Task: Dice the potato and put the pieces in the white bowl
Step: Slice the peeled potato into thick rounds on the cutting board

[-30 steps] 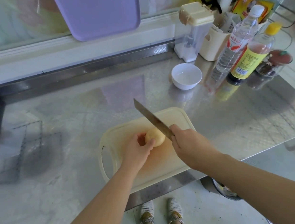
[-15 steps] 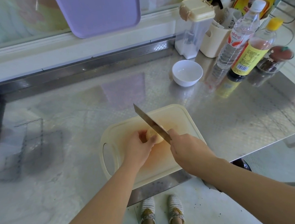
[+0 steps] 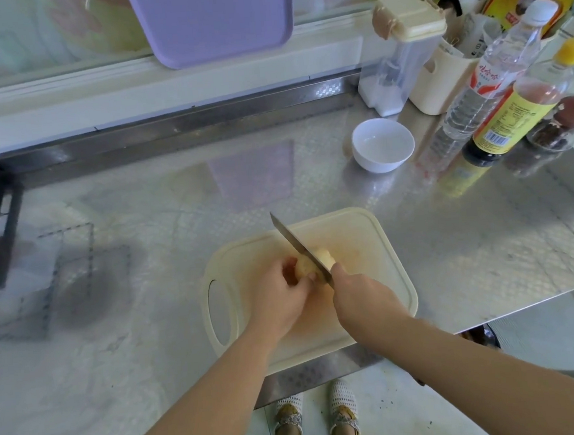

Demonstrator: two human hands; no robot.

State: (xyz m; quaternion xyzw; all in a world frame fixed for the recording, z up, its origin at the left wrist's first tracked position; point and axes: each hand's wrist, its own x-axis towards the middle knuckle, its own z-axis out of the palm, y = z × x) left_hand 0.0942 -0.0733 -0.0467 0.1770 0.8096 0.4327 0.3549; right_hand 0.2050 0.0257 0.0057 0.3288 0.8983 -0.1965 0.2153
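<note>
In the head view, a pale potato (image 3: 306, 268) is seen lying on a cream cutting board (image 3: 359, 235), close to the board's middle. The board is set at the near edge of the steel worktop (image 3: 469, 237).

The potato is held at its left side by the left hand (image 3: 283, 296), whose fingers are curled over it. A knife (image 3: 296, 242) is gripped by the right hand (image 3: 364, 295). The fingers are wrapped round the handle, which is hidden inside the fist. The blade is set down into the potato and points far and left. Pale flesh is seen on both sides of the blade, but whether the cut goes right through cannot be told.

The white bowl (image 3: 377, 164) is placed upright, well apart from the board, far and to the right. Just right of the bowl a clear bottle (image 3: 485, 88) and a yellow-labelled bottle (image 3: 517, 110) are stood side by side. Beyond the bowl a clear container with a cream lid (image 3: 399, 54) is stood. A lilac tray (image 3: 211, 17) is leaned against the far wall.
</note>
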